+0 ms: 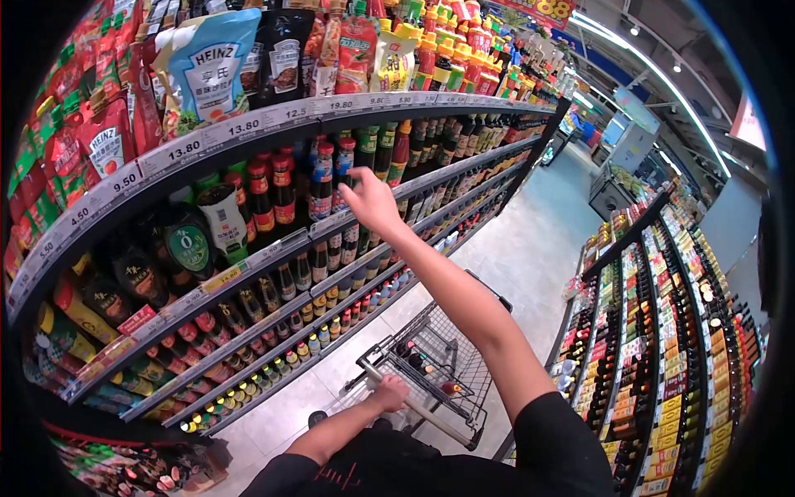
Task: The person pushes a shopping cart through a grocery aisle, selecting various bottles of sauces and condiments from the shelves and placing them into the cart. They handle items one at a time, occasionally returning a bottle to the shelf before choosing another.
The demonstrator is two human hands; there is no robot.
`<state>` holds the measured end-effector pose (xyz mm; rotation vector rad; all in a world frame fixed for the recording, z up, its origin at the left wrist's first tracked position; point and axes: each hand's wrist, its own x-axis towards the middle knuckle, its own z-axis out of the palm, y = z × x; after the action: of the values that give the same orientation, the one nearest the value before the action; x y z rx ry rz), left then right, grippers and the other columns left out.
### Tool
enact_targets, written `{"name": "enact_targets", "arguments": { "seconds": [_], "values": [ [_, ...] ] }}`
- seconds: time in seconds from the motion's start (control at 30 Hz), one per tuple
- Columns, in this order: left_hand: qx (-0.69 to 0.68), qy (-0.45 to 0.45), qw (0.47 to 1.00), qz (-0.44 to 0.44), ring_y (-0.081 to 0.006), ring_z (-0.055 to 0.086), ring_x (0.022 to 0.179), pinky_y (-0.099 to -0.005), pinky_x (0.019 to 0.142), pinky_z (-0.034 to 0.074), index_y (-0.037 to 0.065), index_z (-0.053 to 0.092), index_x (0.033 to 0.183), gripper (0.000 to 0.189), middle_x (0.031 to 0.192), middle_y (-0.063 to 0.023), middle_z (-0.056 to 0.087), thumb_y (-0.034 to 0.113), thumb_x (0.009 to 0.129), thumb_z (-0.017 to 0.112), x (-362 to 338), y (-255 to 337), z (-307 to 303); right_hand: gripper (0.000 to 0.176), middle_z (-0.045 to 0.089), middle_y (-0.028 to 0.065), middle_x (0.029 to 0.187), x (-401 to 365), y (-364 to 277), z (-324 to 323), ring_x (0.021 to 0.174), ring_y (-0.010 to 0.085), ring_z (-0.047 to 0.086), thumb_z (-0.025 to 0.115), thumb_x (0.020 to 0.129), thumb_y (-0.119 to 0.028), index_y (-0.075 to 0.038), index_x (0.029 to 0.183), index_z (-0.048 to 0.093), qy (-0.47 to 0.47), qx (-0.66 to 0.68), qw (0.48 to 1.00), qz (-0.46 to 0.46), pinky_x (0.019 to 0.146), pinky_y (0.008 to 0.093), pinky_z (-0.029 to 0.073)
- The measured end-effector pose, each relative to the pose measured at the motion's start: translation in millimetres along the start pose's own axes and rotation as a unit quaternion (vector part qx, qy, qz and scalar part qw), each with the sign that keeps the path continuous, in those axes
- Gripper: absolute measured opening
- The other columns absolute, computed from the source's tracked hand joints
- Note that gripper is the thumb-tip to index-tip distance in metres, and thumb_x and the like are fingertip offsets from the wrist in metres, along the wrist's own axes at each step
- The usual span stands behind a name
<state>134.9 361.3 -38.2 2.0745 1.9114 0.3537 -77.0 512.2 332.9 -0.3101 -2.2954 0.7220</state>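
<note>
My right hand (370,201) is raised at the second shelf, with a finger and thumb held apart. Its fingertips are right beside red-capped bottles with blue labels (320,180), and it overlaps the neighbouring bottle in this view. Left of these stand dark sauce bottles with red caps and labels (261,199). Lower down, my left hand (391,393) is closed around the handle (435,422) of a wire shopping cart (472,364). A few bottles (416,358) lie in the cart.
Heinz pouches (211,70) and other sauce packs fill the top shelf above a price rail (240,126). Lower shelves hold rows of small bottles (302,352). Another stocked shelf (654,356) lines the right side. A tiled aisle floor (555,186) runs between them.
</note>
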Motion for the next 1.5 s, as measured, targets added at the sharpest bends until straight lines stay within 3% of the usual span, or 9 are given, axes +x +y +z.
{"name": "enact_targets", "arguments": {
  "seconds": [0.07,0.1,0.37,0.63,0.87,1.0,1.1,1.17,1.5],
  "values": [
    [0.000,-0.006,1.000,0.004,-0.0249,0.052,0.102,-0.0435,0.088,0.036,0.013,0.068,0.093,0.039,0.097,-0.0062,0.060,0.043,0.070,0.074,-14.4,2.4,-13.5,0.047,0.066,0.0174,0.078,31.4,-14.5,25.1,0.078,0.0324,0.066,0.069,0.082,-0.029,0.005,0.112,0.055,0.022,-0.035,0.999,0.014,0.072,0.0415,0.051],
    [-0.029,-0.116,0.992,-0.032,-0.0262,0.047,0.115,-0.0425,0.099,0.031,0.010,0.067,0.103,0.042,0.113,-0.0076,0.059,0.041,0.076,0.073,-16.9,5.7,-28.9,0.051,0.067,0.0217,0.084,42.0,-21.1,35.6,0.085,0.0373,0.066,0.070,0.080,-0.030,0.007,0.110,0.054,0.037,-0.065,0.996,0.040,0.077,0.0454,0.051],
    [0.014,-0.049,0.999,0.004,-0.0241,0.047,0.112,-0.0424,0.097,0.031,0.011,0.069,0.099,0.038,0.107,-0.0062,0.061,0.038,0.073,0.075,-61.9,-10.8,-27.2,0.043,0.068,0.0247,0.089,65.1,-38.3,64.8,0.089,0.0400,0.067,0.068,0.078,-0.042,0.001,0.085,0.069,0.042,-0.203,0.962,0.179,0.081,0.0460,0.052],
    [-0.006,-0.030,0.999,0.011,-0.0234,0.047,0.111,-0.0409,0.096,0.031,0.012,0.067,0.099,0.040,0.106,-0.0039,0.061,0.038,0.071,0.076,-77.7,-22.4,-25.1,0.057,0.069,0.0222,0.090,77.2,-27.5,88.6,0.089,0.0380,0.066,0.073,0.071,-0.048,-0.006,0.109,0.063,0.094,-0.166,0.964,0.186,0.079,0.0463,0.052],
    [0.081,0.082,0.993,0.016,-0.0238,0.053,0.099,-0.0460,0.090,0.039,0.014,0.067,0.089,0.032,0.095,-0.0037,0.062,0.037,0.066,0.073,-77.6,-26.1,12.4,0.041,0.067,0.0186,0.075,31.4,-67.4,59.7,0.075,0.0392,0.066,0.073,0.073,-0.039,-0.007,0.092,0.057,0.135,-0.146,0.980,0.005,0.067,0.0492,0.051],
    [0.062,0.002,0.998,-0.020,-0.0242,0.059,0.097,-0.0451,0.088,0.041,0.015,0.071,0.087,0.030,0.093,-0.0040,0.066,0.037,0.066,0.073,-66.3,-27.9,19.6,0.039,0.064,0.0112,0.063,-32.0,-70.6,0.5,0.063,0.0341,0.065,0.074,0.075,-0.039,-0.007,0.083,0.054,0.209,-0.064,0.971,-0.098,0.057,0.0410,0.050],
    [0.045,-0.100,0.993,-0.052,-0.0243,0.052,0.111,-0.0446,0.099,0.034,0.010,0.069,0.095,0.037,0.105,-0.0053,0.064,0.039,0.072,0.072,-68.6,-17.3,-16.4,0.039,0.063,0.0105,0.061,-87.1,-33.1,-38.0,0.060,0.0337,0.064,0.075,0.074,-0.041,-0.008,0.084,0.055,0.149,-0.126,0.980,-0.032,0.056,0.0394,0.050],
    [0.024,-0.028,0.999,0.006,-0.0258,0.049,0.112,-0.0438,0.100,0.031,0.008,0.065,0.101,0.041,0.109,-0.0072,0.060,0.035,0.072,0.073,-84.3,-18.7,-22.9,0.039,0.063,0.0115,0.061,-134.7,8.3,-55.4,0.059,0.0341,0.064,0.074,0.075,-0.041,-0.009,0.085,0.056,0.098,-0.173,0.980,0.025,0.055,0.0399,0.049],
    [-0.045,-0.090,0.994,-0.046,-0.0285,0.048,0.109,-0.0456,0.102,0.028,0.009,0.062,0.098,0.030,0.103,-0.0089,0.055,0.018,0.072,0.073,-105.5,11.9,-47.5,0.036,0.066,0.0186,0.076,-424.5,237.7,-58.5,0.077,0.0376,0.065,0.068,0.075,-0.041,-0.009,0.089,0.061,-0.060,-0.234,0.896,0.373,0.068,0.0475,0.051]
  ]
}}
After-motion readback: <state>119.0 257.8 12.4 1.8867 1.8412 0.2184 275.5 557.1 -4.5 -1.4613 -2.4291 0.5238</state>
